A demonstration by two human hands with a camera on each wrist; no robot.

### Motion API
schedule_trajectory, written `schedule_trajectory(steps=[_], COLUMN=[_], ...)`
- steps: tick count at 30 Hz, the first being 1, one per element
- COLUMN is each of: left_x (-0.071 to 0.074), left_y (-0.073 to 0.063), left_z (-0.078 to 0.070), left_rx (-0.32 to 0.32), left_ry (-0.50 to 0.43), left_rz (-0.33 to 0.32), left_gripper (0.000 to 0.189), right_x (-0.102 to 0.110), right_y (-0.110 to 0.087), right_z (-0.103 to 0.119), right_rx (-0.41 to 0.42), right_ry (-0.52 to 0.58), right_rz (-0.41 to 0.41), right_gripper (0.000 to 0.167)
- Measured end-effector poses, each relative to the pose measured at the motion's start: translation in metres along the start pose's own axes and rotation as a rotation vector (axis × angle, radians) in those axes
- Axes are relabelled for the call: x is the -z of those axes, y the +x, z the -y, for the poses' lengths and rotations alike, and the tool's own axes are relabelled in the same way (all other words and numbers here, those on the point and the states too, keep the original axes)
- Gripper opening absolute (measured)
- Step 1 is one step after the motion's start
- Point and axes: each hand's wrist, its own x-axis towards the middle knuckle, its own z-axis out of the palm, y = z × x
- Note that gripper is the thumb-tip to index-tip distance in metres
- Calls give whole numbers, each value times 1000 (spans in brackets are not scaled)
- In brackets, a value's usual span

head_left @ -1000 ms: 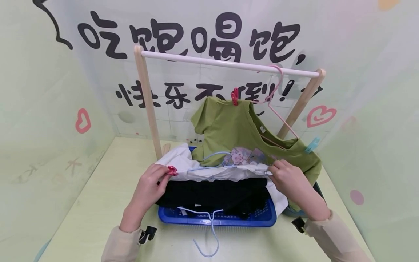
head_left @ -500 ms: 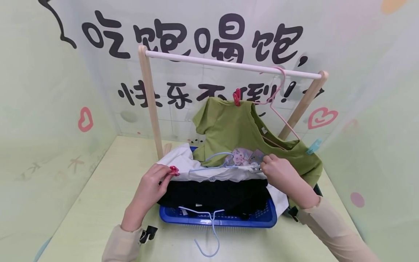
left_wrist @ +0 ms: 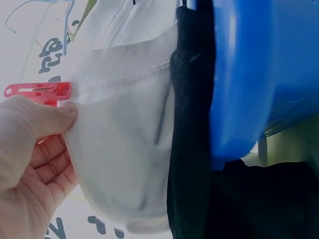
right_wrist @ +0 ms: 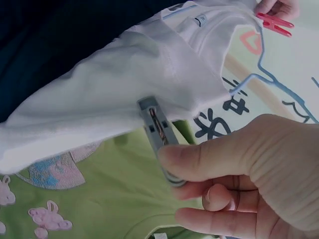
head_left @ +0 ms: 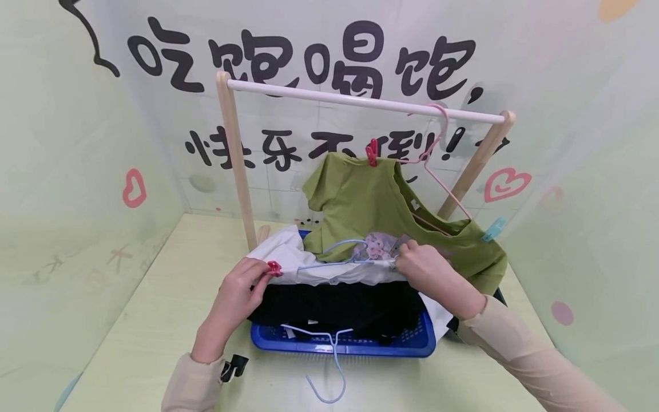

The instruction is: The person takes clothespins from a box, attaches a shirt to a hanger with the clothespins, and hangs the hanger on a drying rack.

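Observation:
A white shirt (head_left: 355, 273) lies on a blue hanger (head_left: 325, 265) above the basket. My left hand (head_left: 239, 292) pinches the edge of that shirt between thumb and fingers. Right above the thumb in the left wrist view, a red clothespin (left_wrist: 40, 90) grips the fabric. My right hand (head_left: 424, 269) pinches a grey clothespin (right_wrist: 158, 132) by its tail end, the tip lying at the edge of the white shirt. Black clothing (head_left: 334, 306) lies in front, partly over the basket. The right fingers hide most of the grey clothespin in the head view.
A blue basket (head_left: 340, 348) sits beneath the clothes, with a light blue hanger hook (head_left: 329, 395) sticking out in front. Behind it, a green shirt (head_left: 365, 194) hangs from a pink hanger (head_left: 441, 177) on the rack's white bar (head_left: 360, 102). Red and teal clothespins (head_left: 494, 230) hold it.
My right hand has moved left along the white shirt's edge with the grey clothespin, toward the collar. My left hand stays by the red clothespin.

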Motion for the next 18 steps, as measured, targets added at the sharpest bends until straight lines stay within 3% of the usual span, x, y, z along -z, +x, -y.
schedule_trajectory(steps=[9, 11, 15, 18], left_x=[0, 0, 0, 0], left_y=[-1, -1, -2, -3], left_z=[1, 1, 1, 2], left_rx=[-3, 2, 1, 1], left_ry=[-11, -8, -12, -12], left_rz=[-3, -3, -4, -5], left_gripper=[26, 26, 25, 25], right_x=[1, 0, -8, -23], right_y=[1, -2, -16, -29], right_z=[1, -3, -10, -12], right_rx=[-74, -118, -274, -364], right_ry=[73, 154, 387, 526], right_rz=[46, 67, 161, 194], right_gripper=[20, 14, 41, 40])
